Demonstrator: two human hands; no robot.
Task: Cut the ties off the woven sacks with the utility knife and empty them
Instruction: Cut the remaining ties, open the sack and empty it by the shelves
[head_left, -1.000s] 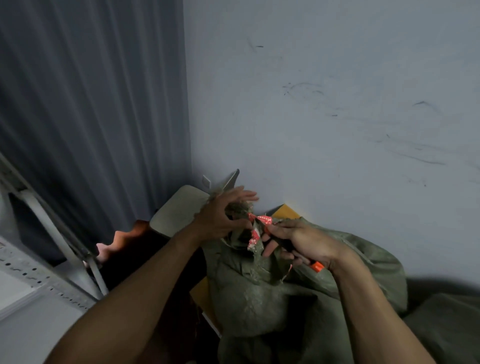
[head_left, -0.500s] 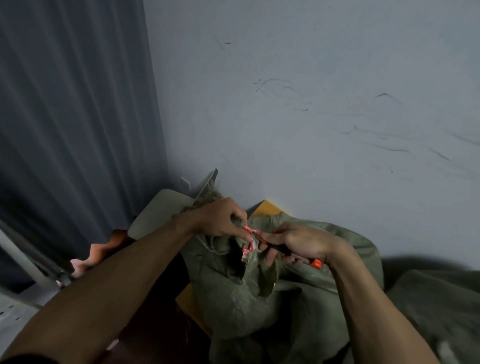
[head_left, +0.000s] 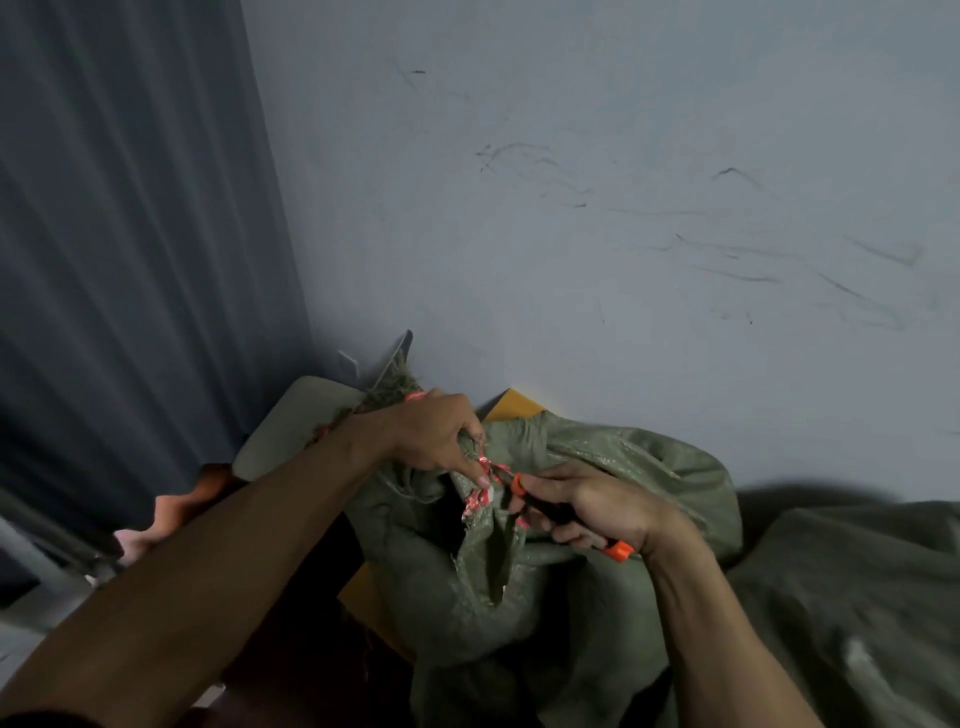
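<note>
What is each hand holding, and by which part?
The right hand grips the utility knife by its black handle. The left hand grips the woven sack by its gathered neck, beside the red-and-white tie.

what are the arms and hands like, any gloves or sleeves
No gloves on the left hand or the right hand, and no ring, watch or band shows. The left forearm and right forearm are bare to the frame edge; a dark strip at bottom left may be a sleeve.
</note>
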